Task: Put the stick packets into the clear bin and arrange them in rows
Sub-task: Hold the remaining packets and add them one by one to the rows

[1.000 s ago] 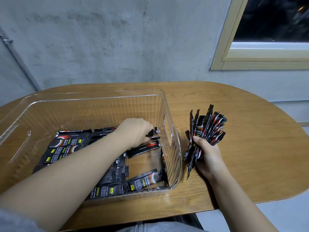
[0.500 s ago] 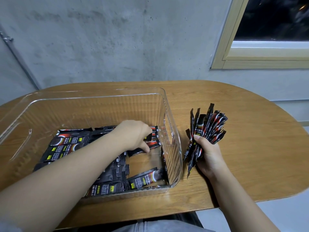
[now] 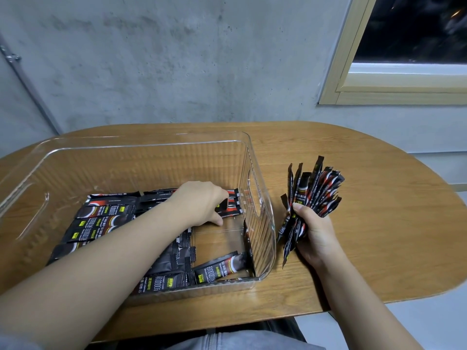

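We see a grey concrete wall (image 3: pixel 164 61) behind an oval wooden table (image 3: pixel 379 223). On it the clear bin (image 3: pixel 262 198) holds black stick packets (image 3: pixel 101 218) in rows; our left hand (image 3: pixel 202 203) fingers one, right hand (image 3: pixel 316 233) clutching a bundle (image 3: pixel 316 190).

A brown wooden counter (image 3: pixel 379 223) with round ends stands against a gray wall (image 3: pixel 177 59). The wall looks rough, with darker patches. High on the right is a window (image 3: pixel 414 29) with a pale yellow frame (image 3: pixel 336 72), and the glass is dark. A thin gray pipe (image 3: pixel 30 89) runs slanted down the wall on the left.
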